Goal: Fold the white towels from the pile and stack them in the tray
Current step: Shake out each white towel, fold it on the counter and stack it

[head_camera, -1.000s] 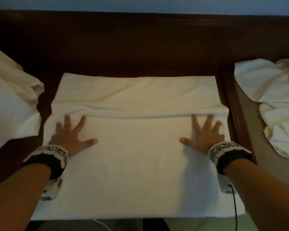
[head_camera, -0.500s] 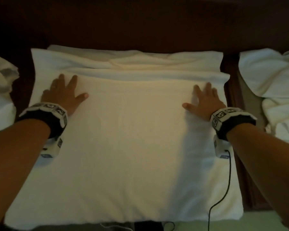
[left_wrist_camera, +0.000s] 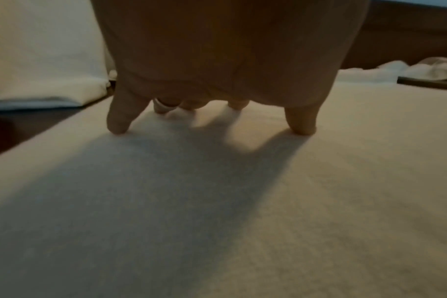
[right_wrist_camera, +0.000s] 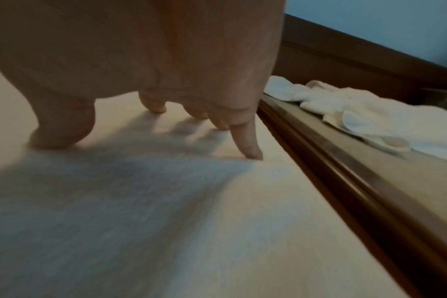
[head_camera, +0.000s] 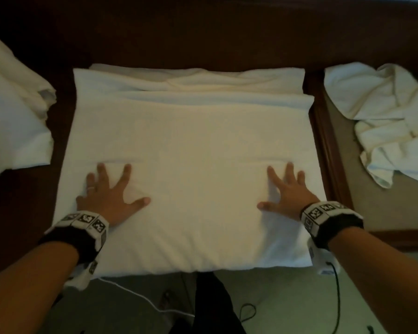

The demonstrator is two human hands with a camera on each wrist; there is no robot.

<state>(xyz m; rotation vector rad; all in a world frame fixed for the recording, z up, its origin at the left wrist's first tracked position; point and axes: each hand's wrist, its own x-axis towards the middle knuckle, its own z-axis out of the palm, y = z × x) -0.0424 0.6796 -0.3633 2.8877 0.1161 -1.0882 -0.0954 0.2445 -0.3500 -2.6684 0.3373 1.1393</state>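
While both palms lie flat, the left hand (head_camera: 111,196) and right hand (head_camera: 287,194) press spread fingers on the folded towel (head_camera: 191,153) at centre frame.

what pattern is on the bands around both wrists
Black-and-white square marker patterns on white blocks over black straps, clearest in the head view: left wristband, right wristband.

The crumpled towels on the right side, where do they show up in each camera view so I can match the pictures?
Head: crumpled towels lie at the right edge, beyond the wooden rail.
Left wrist: a small pale heap at the far upper right.
Right wrist: spread at the right, upper middle, past the rail.
Shared landmark: the flat towel under both hands.
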